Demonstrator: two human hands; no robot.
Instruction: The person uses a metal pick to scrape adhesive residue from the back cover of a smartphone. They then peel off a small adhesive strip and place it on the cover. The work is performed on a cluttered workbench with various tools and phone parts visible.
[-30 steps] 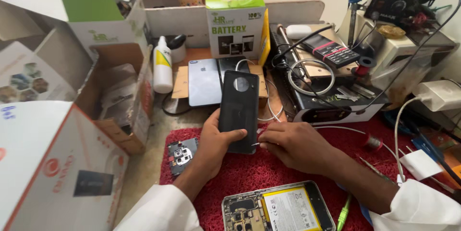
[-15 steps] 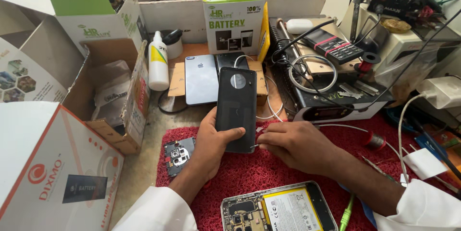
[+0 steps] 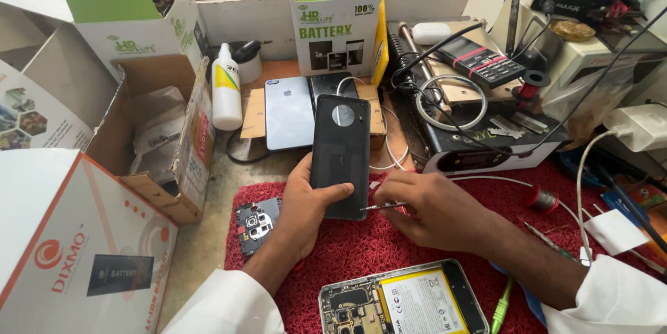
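Bare red mat (image 3: pixel 361 251) between circuit board (image 3: pixel 256 224), opened phone (image 3: pixel 403 303).

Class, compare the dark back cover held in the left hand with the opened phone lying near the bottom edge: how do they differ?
The back cover is plain dark with one round camera hole; the opened phone shows a yellow-white battery and circuit parts. The back cover is held tilted up by the left hand, with the right hand putting a thin tool to its lower edge; the opened phone lies flat on the red mat, untouched. Both are rounded rectangles of similar size.
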